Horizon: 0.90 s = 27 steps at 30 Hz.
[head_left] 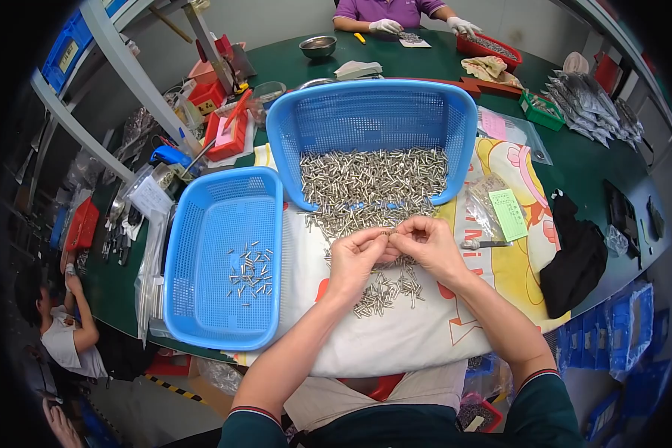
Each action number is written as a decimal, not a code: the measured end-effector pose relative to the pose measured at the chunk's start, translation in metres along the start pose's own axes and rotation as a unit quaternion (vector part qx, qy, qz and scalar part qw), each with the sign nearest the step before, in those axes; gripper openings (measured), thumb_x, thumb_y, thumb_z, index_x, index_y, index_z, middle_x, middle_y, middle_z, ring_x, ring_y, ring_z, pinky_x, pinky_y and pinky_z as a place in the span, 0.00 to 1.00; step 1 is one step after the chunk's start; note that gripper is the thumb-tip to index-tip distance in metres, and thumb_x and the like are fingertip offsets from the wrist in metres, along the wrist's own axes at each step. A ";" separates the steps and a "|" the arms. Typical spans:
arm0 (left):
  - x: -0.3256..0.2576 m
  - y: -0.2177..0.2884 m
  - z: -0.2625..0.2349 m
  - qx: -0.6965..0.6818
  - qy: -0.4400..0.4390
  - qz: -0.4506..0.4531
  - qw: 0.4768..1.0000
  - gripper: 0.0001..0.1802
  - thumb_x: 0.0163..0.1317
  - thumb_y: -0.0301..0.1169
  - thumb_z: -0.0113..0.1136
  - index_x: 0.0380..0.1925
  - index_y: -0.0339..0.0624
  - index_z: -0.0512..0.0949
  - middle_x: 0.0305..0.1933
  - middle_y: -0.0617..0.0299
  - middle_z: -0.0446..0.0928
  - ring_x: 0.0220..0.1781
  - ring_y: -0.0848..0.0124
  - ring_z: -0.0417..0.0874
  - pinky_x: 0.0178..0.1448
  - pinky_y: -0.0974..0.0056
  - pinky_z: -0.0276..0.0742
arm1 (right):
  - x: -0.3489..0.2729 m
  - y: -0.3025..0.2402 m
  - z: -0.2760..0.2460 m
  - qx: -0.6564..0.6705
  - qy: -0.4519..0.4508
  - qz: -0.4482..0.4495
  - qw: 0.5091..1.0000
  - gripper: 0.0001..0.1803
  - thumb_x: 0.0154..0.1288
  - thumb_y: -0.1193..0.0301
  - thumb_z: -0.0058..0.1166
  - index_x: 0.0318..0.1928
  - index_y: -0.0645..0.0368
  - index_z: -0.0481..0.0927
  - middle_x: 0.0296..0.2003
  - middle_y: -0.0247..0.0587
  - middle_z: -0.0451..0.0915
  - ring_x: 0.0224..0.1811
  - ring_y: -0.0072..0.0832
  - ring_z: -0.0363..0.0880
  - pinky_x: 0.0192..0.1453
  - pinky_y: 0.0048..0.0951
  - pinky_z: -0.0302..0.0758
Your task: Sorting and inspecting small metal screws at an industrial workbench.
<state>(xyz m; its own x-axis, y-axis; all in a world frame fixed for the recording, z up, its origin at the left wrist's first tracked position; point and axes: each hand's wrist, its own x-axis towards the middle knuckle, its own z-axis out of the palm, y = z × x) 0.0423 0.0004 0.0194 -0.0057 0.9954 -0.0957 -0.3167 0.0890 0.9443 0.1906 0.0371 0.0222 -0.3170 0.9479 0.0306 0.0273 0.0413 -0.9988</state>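
Observation:
My left hand [356,257] and my right hand [431,248] meet over the cloth, fingertips pinched together around something too small to make out. Just beyond them, a large blue plastic basket [372,89] lies tipped toward me, and a heap of small silvery metal pins [373,175] spills from its mouth onto the cloth. More loose pins [387,293] lie below my hands. At the left stands a shallow blue basket [276,224] with a scattering of the same pins [250,272] on its bottom.
A patterned cloth [336,351] covers the green table [276,67]. A green paper tag [508,214] and black fabric [573,257] lie right. Red bins [228,134] stand back left. Across the table, a gloved person [396,11] works by a red tray [493,51]; another person [67,336] sits left.

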 end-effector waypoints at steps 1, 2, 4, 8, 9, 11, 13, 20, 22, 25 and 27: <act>0.000 0.000 0.000 0.000 0.000 0.000 1.000 0.11 0.62 0.23 0.51 0.41 0.27 0.76 0.34 0.53 0.80 0.32 0.71 0.83 0.39 0.71 0.81 | 0.000 0.000 0.000 -0.001 0.000 0.001 1.000 0.08 0.54 0.73 0.60 0.30 0.66 0.79 0.23 0.28 0.75 0.23 0.10 0.66 0.26 0.15 0.64; 0.000 0.000 0.000 0.001 0.000 -0.001 1.000 0.11 0.63 0.23 0.51 0.41 0.27 0.76 0.34 0.52 0.80 0.32 0.71 0.83 0.39 0.71 0.81 | 0.000 -0.001 0.000 -0.001 -0.001 0.001 1.000 0.08 0.54 0.73 0.60 0.30 0.66 0.79 0.23 0.28 0.75 0.23 0.10 0.66 0.26 0.15 0.64; 0.000 0.000 0.000 0.001 -0.001 -0.001 1.000 0.11 0.63 0.23 0.51 0.41 0.27 0.76 0.34 0.52 0.80 0.32 0.71 0.83 0.39 0.71 0.81 | -0.001 -0.002 0.000 -0.009 -0.003 0.001 1.000 0.07 0.54 0.73 0.60 0.29 0.66 0.79 0.22 0.27 0.75 0.23 0.10 0.66 0.25 0.15 0.63; -0.001 0.000 0.000 0.002 -0.004 -0.003 1.000 0.11 0.63 0.23 0.51 0.41 0.27 0.76 0.34 0.52 0.80 0.32 0.71 0.83 0.39 0.71 0.81 | -0.001 -0.002 0.000 -0.014 -0.004 -0.003 1.000 0.07 0.54 0.73 0.60 0.28 0.65 0.79 0.21 0.27 0.75 0.23 0.10 0.66 0.25 0.15 0.63; -0.001 0.000 0.000 0.003 -0.005 -0.003 1.000 0.11 0.63 0.23 0.50 0.42 0.27 0.76 0.34 0.52 0.80 0.32 0.71 0.83 0.39 0.71 0.81 | -0.001 -0.003 0.000 -0.013 -0.003 -0.001 1.000 0.07 0.54 0.73 0.60 0.28 0.65 0.79 0.21 0.27 0.75 0.22 0.10 0.65 0.25 0.15 0.63; -0.001 0.000 0.000 0.004 -0.005 -0.005 1.000 0.11 0.63 0.23 0.50 0.42 0.27 0.76 0.34 0.52 0.80 0.32 0.71 0.83 0.39 0.71 0.81 | -0.001 -0.003 0.000 -0.011 -0.001 0.001 1.000 0.07 0.54 0.73 0.60 0.28 0.65 0.79 0.21 0.27 0.75 0.22 0.10 0.65 0.24 0.15 0.63; -0.001 0.000 0.000 0.005 -0.005 -0.006 1.000 0.11 0.63 0.23 0.50 0.42 0.27 0.76 0.34 0.52 0.80 0.33 0.71 0.83 0.39 0.71 0.81 | -0.001 -0.002 -0.001 -0.018 0.000 0.000 1.000 0.07 0.53 0.73 0.61 0.28 0.65 0.79 0.21 0.27 0.75 0.22 0.10 0.65 0.24 0.15 0.62; -0.001 0.000 -0.001 -0.004 -0.015 -0.008 1.000 0.11 0.63 0.24 0.49 0.42 0.27 0.76 0.35 0.53 0.80 0.33 0.71 0.83 0.40 0.70 0.81 | -0.001 -0.004 -0.001 -0.029 -0.001 -0.001 1.000 0.07 0.53 0.73 0.61 0.27 0.65 0.79 0.21 0.27 0.75 0.22 0.10 0.66 0.24 0.15 0.63; -0.001 0.000 -0.001 -0.004 -0.019 -0.008 1.000 0.11 0.63 0.24 0.49 0.42 0.27 0.76 0.35 0.53 0.80 0.33 0.71 0.83 0.40 0.70 0.81 | -0.001 -0.003 -0.001 -0.025 0.003 -0.004 1.000 0.08 0.53 0.73 0.61 0.27 0.65 0.79 0.21 0.28 0.75 0.22 0.10 0.66 0.24 0.15 0.63; -0.001 -0.001 -0.001 -0.007 -0.021 -0.011 1.000 0.12 0.63 0.24 0.49 0.42 0.27 0.75 0.35 0.53 0.80 0.33 0.71 0.82 0.40 0.70 0.81 | -0.002 -0.006 -0.001 -0.041 0.004 0.000 0.999 0.08 0.53 0.73 0.61 0.27 0.65 0.78 0.21 0.28 0.75 0.22 0.10 0.66 0.24 0.15 0.64; -0.001 -0.001 -0.001 -0.012 -0.024 -0.013 1.000 0.12 0.64 0.24 0.49 0.42 0.28 0.75 0.35 0.53 0.79 0.34 0.71 0.82 0.41 0.70 0.81 | -0.001 -0.006 -0.002 -0.042 0.003 0.001 0.999 0.08 0.53 0.72 0.61 0.27 0.65 0.78 0.20 0.28 0.75 0.22 0.10 0.66 0.24 0.15 0.64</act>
<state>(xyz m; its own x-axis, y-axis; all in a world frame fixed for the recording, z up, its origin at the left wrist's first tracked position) 0.0414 -0.0008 0.0187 0.0485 0.9934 -0.1044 -0.3383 0.1147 0.9340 0.1924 0.0362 0.0280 -0.3120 0.9496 0.0298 0.1081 0.0666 -0.9919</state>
